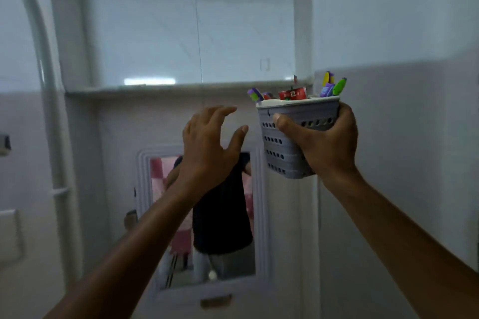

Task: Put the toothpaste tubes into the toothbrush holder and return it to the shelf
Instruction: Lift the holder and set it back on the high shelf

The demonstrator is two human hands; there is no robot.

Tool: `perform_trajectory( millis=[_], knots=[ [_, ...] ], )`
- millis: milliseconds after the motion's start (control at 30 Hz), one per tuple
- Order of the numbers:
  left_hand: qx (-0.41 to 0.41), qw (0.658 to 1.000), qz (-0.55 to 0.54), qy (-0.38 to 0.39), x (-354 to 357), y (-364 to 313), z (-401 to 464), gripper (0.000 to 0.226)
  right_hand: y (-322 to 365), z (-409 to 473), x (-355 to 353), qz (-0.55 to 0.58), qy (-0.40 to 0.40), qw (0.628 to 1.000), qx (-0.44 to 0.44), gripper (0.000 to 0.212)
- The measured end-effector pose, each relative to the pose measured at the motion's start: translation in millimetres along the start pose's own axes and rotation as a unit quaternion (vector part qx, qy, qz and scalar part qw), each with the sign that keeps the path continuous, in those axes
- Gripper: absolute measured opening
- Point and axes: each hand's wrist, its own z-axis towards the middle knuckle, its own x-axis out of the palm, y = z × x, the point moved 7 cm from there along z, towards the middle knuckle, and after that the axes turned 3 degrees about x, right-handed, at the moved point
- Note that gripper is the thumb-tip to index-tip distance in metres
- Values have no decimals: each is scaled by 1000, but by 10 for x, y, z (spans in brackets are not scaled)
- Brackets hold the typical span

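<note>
Hands first, as I see them from my feed: my right hand (pixel 321 140) is wrapped around the grey toothbrush holder (pixel 287 142), thumb pressed across its perforated front and fingers cupping the far side and base, so the holder is carried in the air, tilted a little; my left hand (pixel 210 142) is raised just beside it with fingers spread and slightly curled, gripping nothing, its thumb close to the holder's left wall but apart from it.

The holder sits at about the height of the shelf (pixel 160 89), a pale ledge running under a frosted window (pixel 191 31), and it overlaps the ledge's right end from my angle; I cannot tell whether it touches the ledge. Nothing lies on the visible stretch of ledge between my hands and the window.

Inside the holder, a red toothpaste tube (pixel 293 93) pokes up near the middle; a purple-and-green brush head (pixel 255 94) leans out at the left rim; yellow, purple and green handles (pixel 333 84) stand at the right corner.

Below my left arm hangs a white-framed mirror (pixel 259 215); a white pipe (pixel 49 101) runs down the wall at far left.
</note>
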Motion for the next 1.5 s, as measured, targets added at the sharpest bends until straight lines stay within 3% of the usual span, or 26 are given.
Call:
perform_trajectory(
  millis=[167, 367, 533, 700, 867, 1033, 1167, 1433, 1500],
  knots=[
    [15, 993, 86, -76, -62, 101, 890, 48, 453, 495, 64, -5, -25, 999, -30, 120],
    [-21, 990, 141, 24, 375, 596, 1165, 59, 878, 900, 195, -6, -34, 997, -64, 117],
    [-17, 981, 188, -45, 427, 642, 1100, 52, 1054, 1185, 443, -20, -31, 997, -71, 110],
    [-15, 981, 190, -29, 411, 643, 1113, 55, 997, 1394, 729, -7, -43, 997, -64, 117],
    [-9, 981, 194, -31, 405, 647, 1121, 55, 625, 1471, 1169, -126, 91, 988, -16, 143],
    [-8, 979, 198, -42, 427, 636, 1115, 52, 381, 1359, 1355, -281, 202, 936, -65, 108],
    [-7, 979, 195, -54, 426, 630, 1105, 49, 224, 1308, 1420, -328, 242, 910, -68, 90],
    [-12, 983, 178, -39, 406, 634, 1124, 50, 113, 1256, 1434, -370, 261, 887, -88, 95],
    [-9, 986, 167, -17, 385, 620, 1089, 50, 150, 1183, 1371, -366, 236, 893, -112, 97]
  ],
)
